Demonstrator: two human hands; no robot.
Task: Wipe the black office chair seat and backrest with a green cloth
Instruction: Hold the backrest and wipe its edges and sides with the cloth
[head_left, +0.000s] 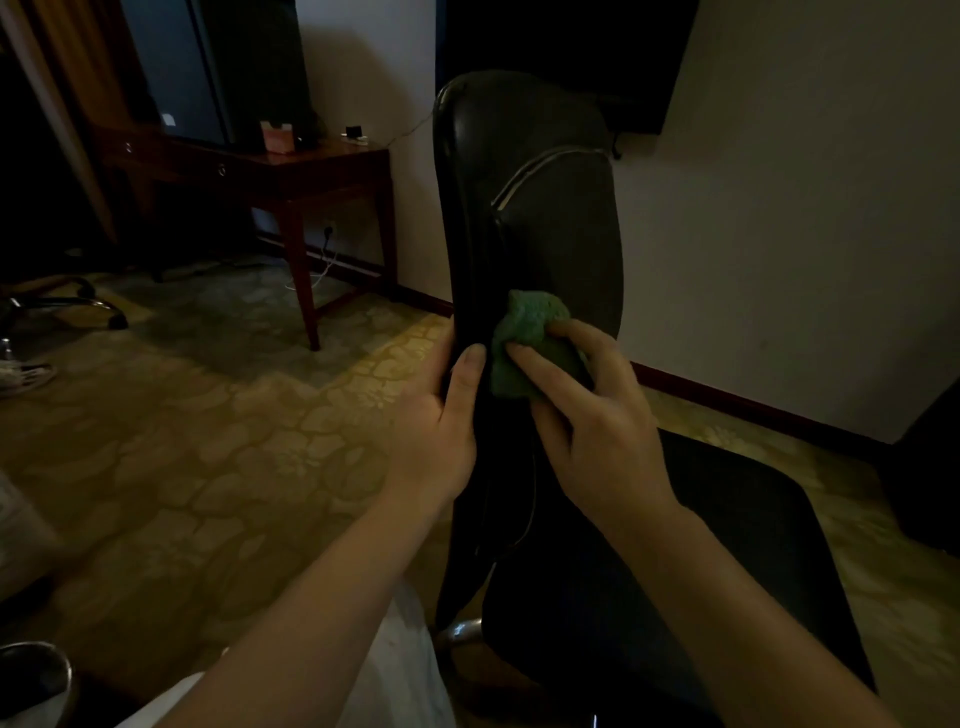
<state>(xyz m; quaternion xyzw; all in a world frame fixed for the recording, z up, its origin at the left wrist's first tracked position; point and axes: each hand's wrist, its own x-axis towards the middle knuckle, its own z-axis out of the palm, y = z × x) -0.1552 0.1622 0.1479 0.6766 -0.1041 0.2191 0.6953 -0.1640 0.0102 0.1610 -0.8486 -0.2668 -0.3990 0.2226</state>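
Observation:
The black office chair stands in front of me, seen from its left side. Its tall backrest (530, 208) rises in the middle of the view and the seat (727, 545) spreads out to the lower right. My left hand (441, 421) grips the backrest's near edge, thumb on the front face. My right hand (587, 421) holds the bunched green cloth (530, 332) and presses it against the lower part of the backrest's front.
A dark wooden desk (311, 166) stands at the back left against the wall, with small items on it. Another chair's wheeled base (78, 301) is at the far left. Patterned carpet (234, 441) covers the floor. A white wall (779, 234) runs behind the chair.

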